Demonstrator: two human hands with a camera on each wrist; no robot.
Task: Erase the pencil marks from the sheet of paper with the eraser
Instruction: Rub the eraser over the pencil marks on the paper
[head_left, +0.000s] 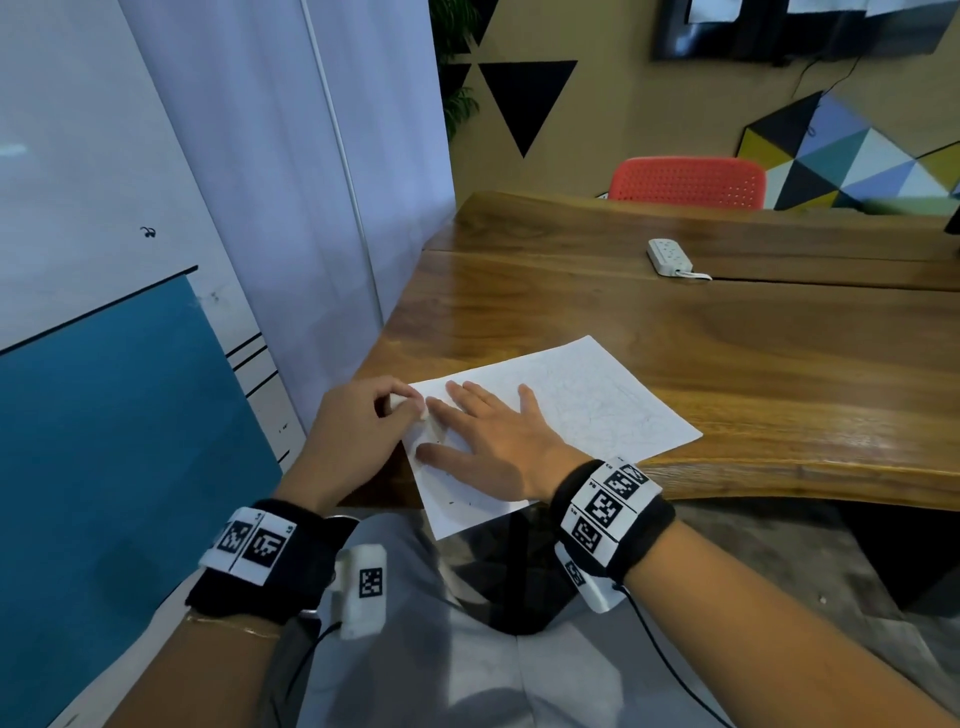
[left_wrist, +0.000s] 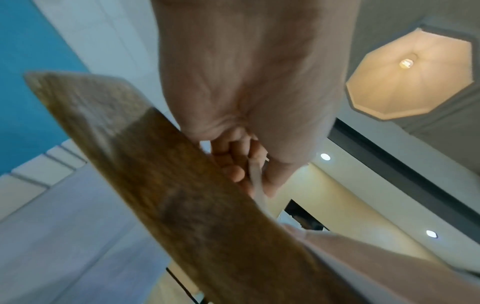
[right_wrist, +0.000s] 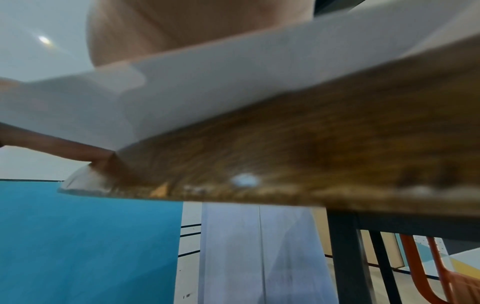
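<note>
A white sheet of paper (head_left: 582, 410) with faint pencil lines lies at the near left corner of the wooden table (head_left: 727, 353), its near corner hanging over the edge. My right hand (head_left: 483, 436) lies flat on the sheet with fingers spread. My left hand (head_left: 363, 421) pinches a small white eraser (head_left: 410, 405) at the sheet's left corner, next to the right fingertips. In the left wrist view the curled fingers (left_wrist: 233, 164) hold the eraser beside the table edge. The right wrist view shows the paper's underside (right_wrist: 182, 92) over the table edge (right_wrist: 285, 164).
A white power strip (head_left: 670, 255) with its cable lies farther back on the table. A red chair (head_left: 685, 182) stands behind the table. A white and blue wall panel (head_left: 130, 364) runs close along the left.
</note>
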